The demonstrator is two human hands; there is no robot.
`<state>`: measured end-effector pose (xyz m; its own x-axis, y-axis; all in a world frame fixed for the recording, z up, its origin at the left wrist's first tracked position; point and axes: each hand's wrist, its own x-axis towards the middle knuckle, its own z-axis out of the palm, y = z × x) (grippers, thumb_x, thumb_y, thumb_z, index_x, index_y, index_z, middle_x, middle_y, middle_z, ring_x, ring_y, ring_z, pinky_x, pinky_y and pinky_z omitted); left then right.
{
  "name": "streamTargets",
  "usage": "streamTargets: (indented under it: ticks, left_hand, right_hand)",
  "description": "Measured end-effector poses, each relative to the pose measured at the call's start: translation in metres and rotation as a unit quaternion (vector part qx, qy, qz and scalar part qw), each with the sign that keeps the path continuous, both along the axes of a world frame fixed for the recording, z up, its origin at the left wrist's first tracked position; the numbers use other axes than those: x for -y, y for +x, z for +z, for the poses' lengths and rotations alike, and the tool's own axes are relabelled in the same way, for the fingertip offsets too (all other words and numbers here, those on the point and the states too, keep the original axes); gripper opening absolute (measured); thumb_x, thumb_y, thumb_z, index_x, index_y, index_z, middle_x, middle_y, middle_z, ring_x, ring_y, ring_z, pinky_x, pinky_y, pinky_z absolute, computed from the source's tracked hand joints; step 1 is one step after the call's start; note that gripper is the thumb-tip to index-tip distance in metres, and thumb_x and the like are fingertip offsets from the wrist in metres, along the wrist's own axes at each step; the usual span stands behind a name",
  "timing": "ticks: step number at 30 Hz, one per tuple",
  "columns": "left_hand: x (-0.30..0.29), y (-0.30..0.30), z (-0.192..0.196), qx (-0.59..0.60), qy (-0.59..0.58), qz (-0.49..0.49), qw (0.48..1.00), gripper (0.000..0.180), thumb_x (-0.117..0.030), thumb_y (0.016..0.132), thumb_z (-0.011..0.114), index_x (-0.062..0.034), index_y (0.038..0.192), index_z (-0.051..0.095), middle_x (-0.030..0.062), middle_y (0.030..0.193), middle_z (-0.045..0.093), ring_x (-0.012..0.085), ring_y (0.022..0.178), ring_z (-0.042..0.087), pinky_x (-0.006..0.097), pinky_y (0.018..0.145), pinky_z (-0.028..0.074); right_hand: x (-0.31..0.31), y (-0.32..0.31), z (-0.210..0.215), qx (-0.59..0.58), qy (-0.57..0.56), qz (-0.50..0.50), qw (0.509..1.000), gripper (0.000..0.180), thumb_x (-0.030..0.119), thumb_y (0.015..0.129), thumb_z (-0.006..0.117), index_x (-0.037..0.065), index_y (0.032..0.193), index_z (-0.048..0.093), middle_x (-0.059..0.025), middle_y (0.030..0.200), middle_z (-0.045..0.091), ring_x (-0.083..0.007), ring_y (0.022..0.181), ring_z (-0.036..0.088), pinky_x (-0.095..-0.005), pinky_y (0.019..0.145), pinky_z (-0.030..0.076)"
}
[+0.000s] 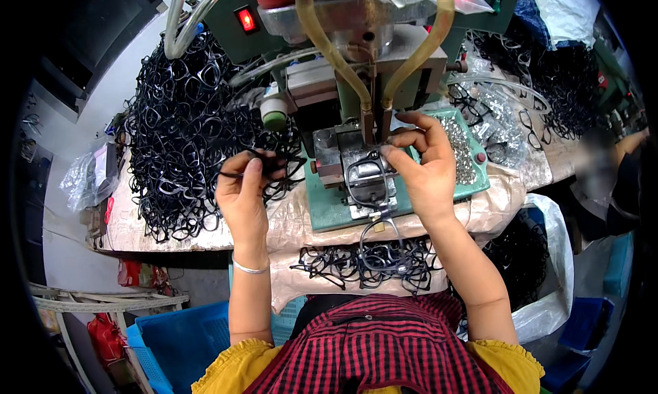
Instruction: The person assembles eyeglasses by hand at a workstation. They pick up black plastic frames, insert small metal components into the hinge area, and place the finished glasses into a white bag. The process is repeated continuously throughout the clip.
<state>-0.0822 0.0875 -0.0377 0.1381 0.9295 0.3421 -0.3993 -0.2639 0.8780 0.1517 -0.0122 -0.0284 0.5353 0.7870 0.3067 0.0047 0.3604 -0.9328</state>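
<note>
On the papered table [288,222], the right hand [433,169] pinches a glasses frame [379,207] at the machine [370,34] (lining-up, I guess; next needs steadiness), the left hand [243,192] another dark frame [273,162].

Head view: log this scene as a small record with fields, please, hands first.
Left hand: pinching a dark frame
Right hand: fingertips beside the eyeglass frame at the machine; grip unclear
Machine: red-lit switch, two yellowish tubes
Left side: large pile of dark frames
Right side: green tray holding small metallic pieces
Front: loose frames on a brownish sheet
</note>
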Motion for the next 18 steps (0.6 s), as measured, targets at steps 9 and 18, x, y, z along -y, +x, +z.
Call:
streamTargets:
  ticks: [9, 18]
  left_hand:
    - [0.047, 0.028, 0.068, -0.223, 0.484, -0.073, 0.843, 0.017, -0.011, 0.078, 0.075, -0.0106, 0.094, 0.073, 0.0086, 0.105, 0.073, 0.0251, 0.086, 0.07, 0.044, 0.082, 0.053]
    - [0.039, 0.055, 0.027, -0.272, 0.544, -0.089, 0.789, 0.028, -0.017, 0.073, 0.074, -0.0138, 0.101, 0.073, 0.0015, 0.111, 0.071, 0.022, 0.071, 0.056, 0.043, 0.087, 0.051]
  right_hand:
    - [0.026, -0.013, 0.033, 0.052, -0.016, 0.043, 0.998, 0.049, -0.001, 0.081, 0.065, -0.002, 0.129, 0.053, -0.013, 0.109, 0.068, -0.0173, 0.111, 0.061, -0.031, 0.101, 0.042]
    - [0.032, 0.105, -0.086, 0.501, -0.227, -0.249, 0.797, 0.016, 0.008, 0.075, 0.076, 0.004, 0.09, 0.073, -0.0217, 0.132, 0.058, -0.04, 0.13, 0.048, -0.0468, 0.109, 0.038]
